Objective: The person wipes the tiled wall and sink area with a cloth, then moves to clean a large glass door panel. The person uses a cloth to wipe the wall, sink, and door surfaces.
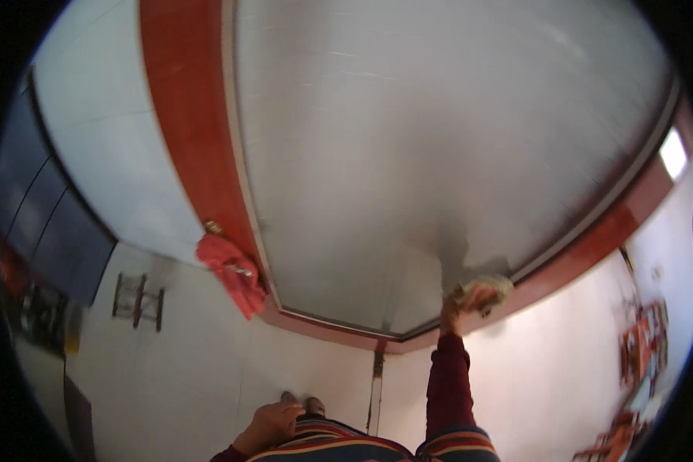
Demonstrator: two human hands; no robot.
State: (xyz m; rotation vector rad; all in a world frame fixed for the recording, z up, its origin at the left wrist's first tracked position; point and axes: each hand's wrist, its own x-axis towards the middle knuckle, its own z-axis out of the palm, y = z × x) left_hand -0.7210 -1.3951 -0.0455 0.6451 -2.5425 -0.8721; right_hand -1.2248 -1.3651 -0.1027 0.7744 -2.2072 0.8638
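My right hand [474, 301] is closed around a crumpled pale cloth [499, 286]. It rests at the right-hand edge of a large, glossy grey panel [346, 173], close to the corner nearest me. The hand and cloth are blurred, and their reflection shows in the panel. A broad red border [193, 115] frames the panel. My left hand [272, 424] is low in front of my striped garment [346, 447], fingers loosely bent. Its palm is hidden, and nothing shows in it.
A red cloth [231, 271] hangs over the left border, with a small brownish object [212, 226] beside it. My feet [315, 406] stand on the pale floor [312, 364]. A small dark rack-like item [138, 301] lies to the left. Blurred red and brown items [641, 346] stand far right.
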